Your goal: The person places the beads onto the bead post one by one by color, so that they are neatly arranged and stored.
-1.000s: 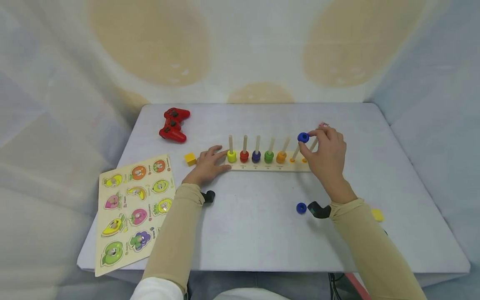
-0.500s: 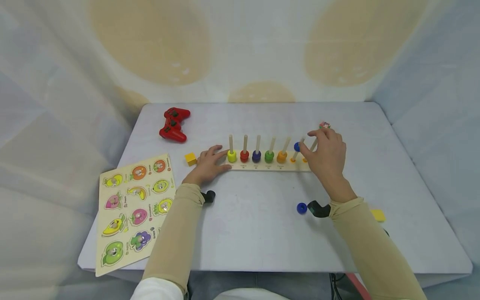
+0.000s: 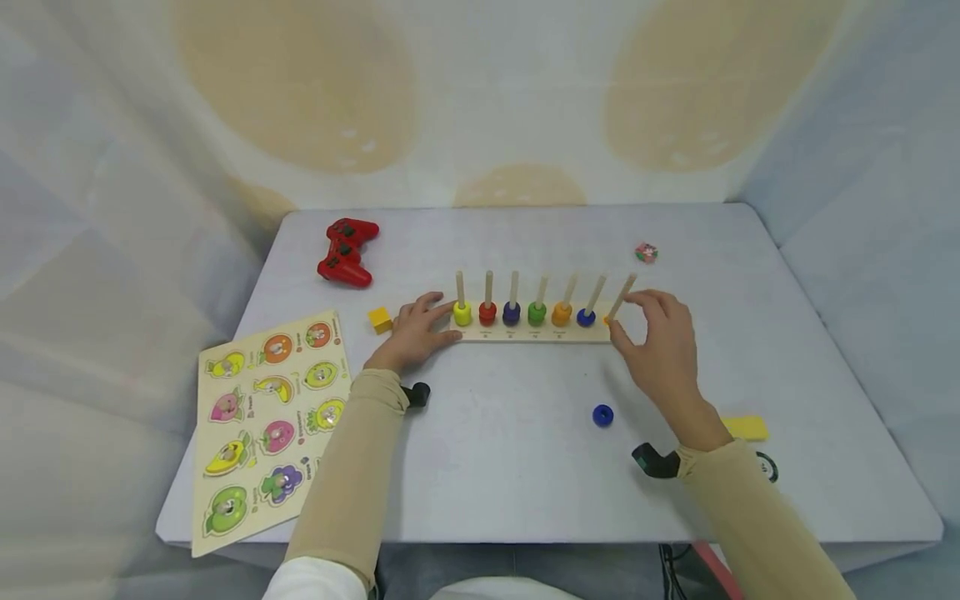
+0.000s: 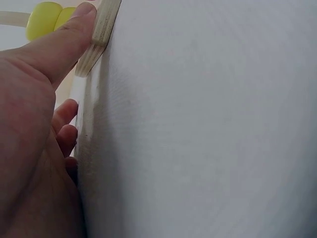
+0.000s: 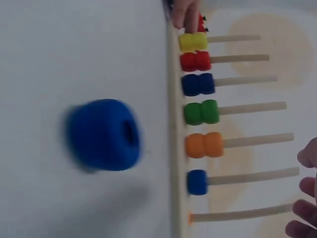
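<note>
A wooden pegboard (image 3: 528, 333) with a row of upright pegs spans the middle of the table. Paired yellow, red, dark blue, green and orange beads fill its pegs from the left. One blue bead (image 5: 197, 182) sits low on the second peg from the right; the rightmost peg (image 5: 242, 214) has no bead. My left hand (image 3: 417, 329) holds the board's left end between thumb and index finger, close by the yellow beads (image 4: 44, 21). My right hand (image 3: 663, 350) hovers beside the rightmost peg, fingers parted and holding nothing. A loose blue bead (image 5: 101, 135) lies in front of the board.
A fruit puzzle board (image 3: 255, 433) overhangs the table's front left edge. Behind it are a yellow block (image 3: 380, 320) and a red game controller (image 3: 347, 254). A small pinkish piece (image 3: 646, 253) lies back right; a flat yellow piece (image 3: 745, 428) is near my right wrist.
My right hand lowered a blue bead onto the second peg from the right and let it go, then drew slightly right and down. The left hand stayed on the board's end.
</note>
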Demonstrator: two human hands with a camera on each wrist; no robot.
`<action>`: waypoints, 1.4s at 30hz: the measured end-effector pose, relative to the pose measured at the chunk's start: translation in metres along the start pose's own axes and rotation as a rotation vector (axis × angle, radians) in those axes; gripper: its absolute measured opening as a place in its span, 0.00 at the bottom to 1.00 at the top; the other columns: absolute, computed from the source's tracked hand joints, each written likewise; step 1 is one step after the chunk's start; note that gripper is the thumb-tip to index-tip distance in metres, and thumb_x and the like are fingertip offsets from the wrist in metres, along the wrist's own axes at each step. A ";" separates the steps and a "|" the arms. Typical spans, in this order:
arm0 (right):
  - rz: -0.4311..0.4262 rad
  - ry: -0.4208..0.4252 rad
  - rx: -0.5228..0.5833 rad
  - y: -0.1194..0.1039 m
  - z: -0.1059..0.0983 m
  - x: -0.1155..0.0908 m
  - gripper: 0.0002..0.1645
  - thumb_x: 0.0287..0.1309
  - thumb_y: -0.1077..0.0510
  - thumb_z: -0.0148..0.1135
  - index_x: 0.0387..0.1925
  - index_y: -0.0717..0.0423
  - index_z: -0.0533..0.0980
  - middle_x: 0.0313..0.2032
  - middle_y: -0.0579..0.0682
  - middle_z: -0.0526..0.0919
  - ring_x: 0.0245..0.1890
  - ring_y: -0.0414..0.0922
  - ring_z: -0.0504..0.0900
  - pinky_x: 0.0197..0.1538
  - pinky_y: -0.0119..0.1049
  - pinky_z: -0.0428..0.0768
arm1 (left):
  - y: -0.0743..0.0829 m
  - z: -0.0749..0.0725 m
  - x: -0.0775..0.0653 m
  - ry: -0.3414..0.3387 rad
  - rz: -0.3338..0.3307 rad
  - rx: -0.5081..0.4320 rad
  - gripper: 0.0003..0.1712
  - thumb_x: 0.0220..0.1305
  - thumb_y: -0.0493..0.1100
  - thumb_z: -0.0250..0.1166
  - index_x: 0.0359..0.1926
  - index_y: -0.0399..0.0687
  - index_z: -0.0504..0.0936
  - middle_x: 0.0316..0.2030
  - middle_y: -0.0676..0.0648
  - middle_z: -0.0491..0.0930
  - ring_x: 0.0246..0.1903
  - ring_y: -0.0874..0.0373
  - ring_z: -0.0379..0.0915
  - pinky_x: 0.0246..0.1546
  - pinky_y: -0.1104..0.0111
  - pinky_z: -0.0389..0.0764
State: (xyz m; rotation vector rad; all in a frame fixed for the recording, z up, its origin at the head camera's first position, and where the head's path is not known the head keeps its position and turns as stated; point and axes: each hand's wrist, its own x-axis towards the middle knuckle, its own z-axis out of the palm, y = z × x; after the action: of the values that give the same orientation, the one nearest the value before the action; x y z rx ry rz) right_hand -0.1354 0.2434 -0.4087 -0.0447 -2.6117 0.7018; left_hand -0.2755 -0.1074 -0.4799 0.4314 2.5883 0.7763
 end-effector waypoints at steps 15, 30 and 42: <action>0.091 -0.323 -0.035 0.022 0.027 -0.093 0.36 0.55 0.47 0.76 0.62 0.55 0.76 0.55 0.58 0.77 0.57 0.57 0.77 0.59 0.58 0.78 | -0.003 -0.018 0.002 0.034 -0.021 0.001 0.40 0.69 0.65 0.63 0.78 0.69 0.62 0.81 0.55 0.43 0.77 0.42 0.40 0.76 0.40 0.50; 0.040 -0.245 0.040 0.014 0.008 -0.039 0.22 0.61 0.53 0.73 0.53 0.58 0.78 0.49 0.57 0.79 0.45 0.51 0.77 0.45 0.44 0.77 | 0.001 -0.026 0.006 0.051 -0.007 0.002 0.40 0.68 0.65 0.63 0.78 0.68 0.62 0.81 0.55 0.43 0.77 0.41 0.40 0.76 0.41 0.49; 0.050 -0.086 0.038 0.000 -0.011 0.046 0.22 0.65 0.53 0.68 0.55 0.62 0.78 0.39 0.59 0.78 0.35 0.54 0.74 0.35 0.40 0.69 | -0.003 0.006 0.002 0.018 0.013 0.011 0.40 0.69 0.64 0.63 0.77 0.69 0.63 0.81 0.53 0.45 0.77 0.39 0.42 0.76 0.40 0.49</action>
State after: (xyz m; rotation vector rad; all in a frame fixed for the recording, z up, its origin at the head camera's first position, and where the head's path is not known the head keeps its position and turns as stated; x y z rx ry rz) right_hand -0.1727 0.2551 -0.3819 -0.0693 -2.6867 0.7870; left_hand -0.2748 -0.1067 -0.4871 0.4473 2.6099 0.7734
